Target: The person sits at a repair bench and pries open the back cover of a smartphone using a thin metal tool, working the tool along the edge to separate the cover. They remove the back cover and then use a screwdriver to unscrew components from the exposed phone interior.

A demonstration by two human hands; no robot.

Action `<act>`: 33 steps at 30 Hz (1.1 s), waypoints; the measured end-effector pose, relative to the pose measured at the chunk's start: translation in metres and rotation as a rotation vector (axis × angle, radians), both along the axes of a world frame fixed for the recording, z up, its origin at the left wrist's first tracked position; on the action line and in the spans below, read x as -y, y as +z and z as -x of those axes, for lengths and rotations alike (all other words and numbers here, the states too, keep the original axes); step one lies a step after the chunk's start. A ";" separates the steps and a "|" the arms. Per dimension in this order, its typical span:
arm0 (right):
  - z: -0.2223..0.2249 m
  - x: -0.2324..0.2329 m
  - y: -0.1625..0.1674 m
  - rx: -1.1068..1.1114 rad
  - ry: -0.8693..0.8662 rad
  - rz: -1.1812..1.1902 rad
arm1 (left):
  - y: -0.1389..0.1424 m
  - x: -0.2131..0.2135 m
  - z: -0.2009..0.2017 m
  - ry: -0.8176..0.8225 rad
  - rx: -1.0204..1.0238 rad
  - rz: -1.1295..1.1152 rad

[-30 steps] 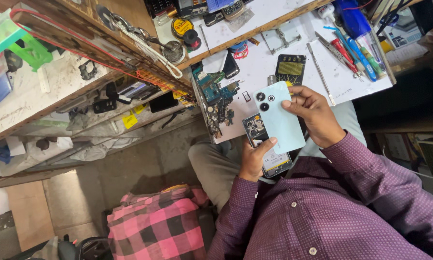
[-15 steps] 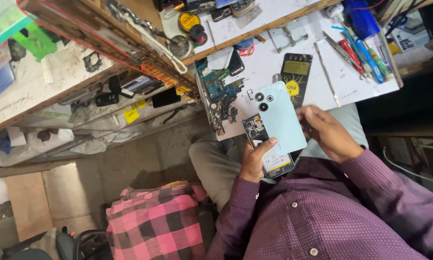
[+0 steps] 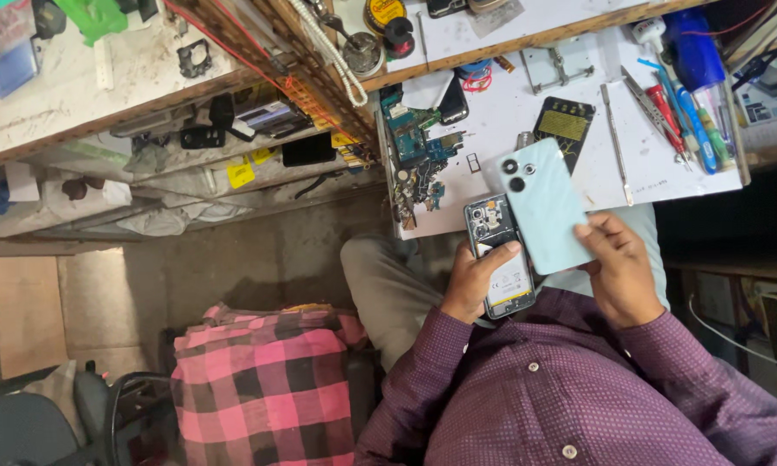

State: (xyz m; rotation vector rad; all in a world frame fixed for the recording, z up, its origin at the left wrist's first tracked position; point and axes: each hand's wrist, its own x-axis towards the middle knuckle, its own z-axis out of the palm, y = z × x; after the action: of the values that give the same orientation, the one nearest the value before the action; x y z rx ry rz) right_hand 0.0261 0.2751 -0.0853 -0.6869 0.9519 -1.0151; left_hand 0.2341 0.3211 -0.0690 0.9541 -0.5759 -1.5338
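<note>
My left hand [image 3: 475, 280] grips an opened smartphone [image 3: 498, 257] with its back off, so the battery and boards show. My right hand [image 3: 617, 267] holds a pale mint-green phone back cover [image 3: 540, 203] with camera holes near its top. The cover is tilted and overlaps the right edge of the open phone. Both are held over my lap, just in front of the white work mat [image 3: 578, 95].
On the mat lie a black battery [image 3: 563, 125], circuit boards [image 3: 414, 142], tweezers [image 3: 613, 138] and screwdrivers and pens [image 3: 686, 103]. A cluttered wooden bench [image 3: 104, 95] with shelves is at left. A pink checked cloth [image 3: 263, 388] lies over a chair at lower left.
The green cover has slid down and to the right, off the open phone, and more of the phone's inside now shows. The left hand has kept its grip.
</note>
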 end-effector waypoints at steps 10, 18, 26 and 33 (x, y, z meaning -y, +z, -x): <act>0.013 0.025 0.040 -0.006 -0.082 0.268 | 0.015 -0.021 -0.031 0.101 -0.323 0.005; 0.017 0.024 0.063 0.302 -0.189 -0.014 | 0.020 -0.039 -0.055 0.245 -0.477 0.052; -0.006 0.017 0.075 -0.288 0.009 0.530 | 0.025 -0.044 -0.072 0.339 -0.440 0.082; -0.046 0.019 0.086 -1.172 0.216 1.217 | 0.024 -0.049 -0.073 0.360 -0.424 0.082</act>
State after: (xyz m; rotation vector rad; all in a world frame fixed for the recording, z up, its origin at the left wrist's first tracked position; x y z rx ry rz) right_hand 0.0719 0.2563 0.0008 -2.5235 1.0982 -0.8859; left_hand 0.3069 0.3701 -0.0453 0.6030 -0.1513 -1.3206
